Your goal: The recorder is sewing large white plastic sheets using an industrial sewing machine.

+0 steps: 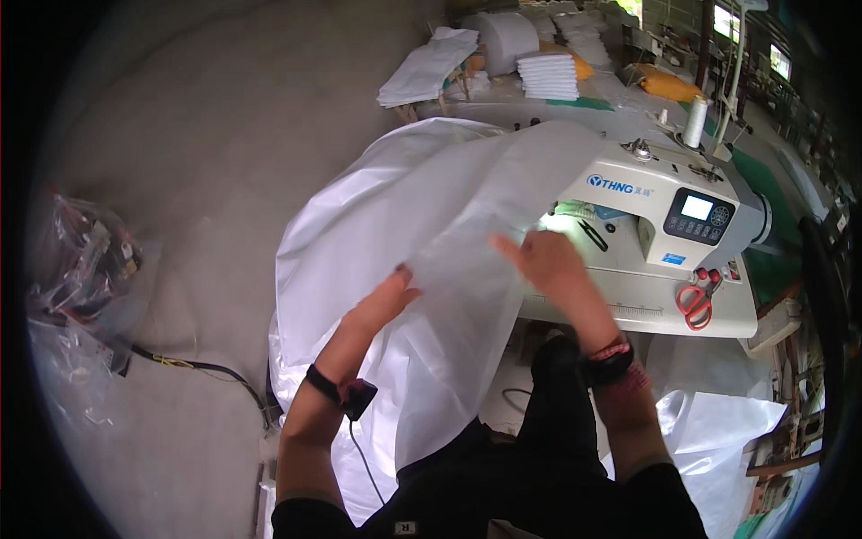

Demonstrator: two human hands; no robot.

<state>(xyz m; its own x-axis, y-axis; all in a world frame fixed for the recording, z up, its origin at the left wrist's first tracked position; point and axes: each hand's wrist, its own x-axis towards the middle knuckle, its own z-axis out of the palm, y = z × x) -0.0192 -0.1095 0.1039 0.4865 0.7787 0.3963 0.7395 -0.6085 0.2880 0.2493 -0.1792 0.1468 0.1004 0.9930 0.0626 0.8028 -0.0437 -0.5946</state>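
A large white woven plastic sheet drapes over the left of the sewing table and hangs down beside my legs. My left hand is at the middle of this sheet, its fingers closed on a fold; the fingertips are partly hidden. Over the sheet's right edge, just in front of the needle area, is my right hand, with the thumb stretched out to the left, apart from the fingers. A white sewing machine stands beyond it, its lamp lit. Black thread snips lie on the machine bed, right of my right hand.
Red-handled scissors lie at the table's front right. A thread cone stands behind the machine. Folded white stacks are at the back. Clear plastic bags and a black cable lie on the floor at left.
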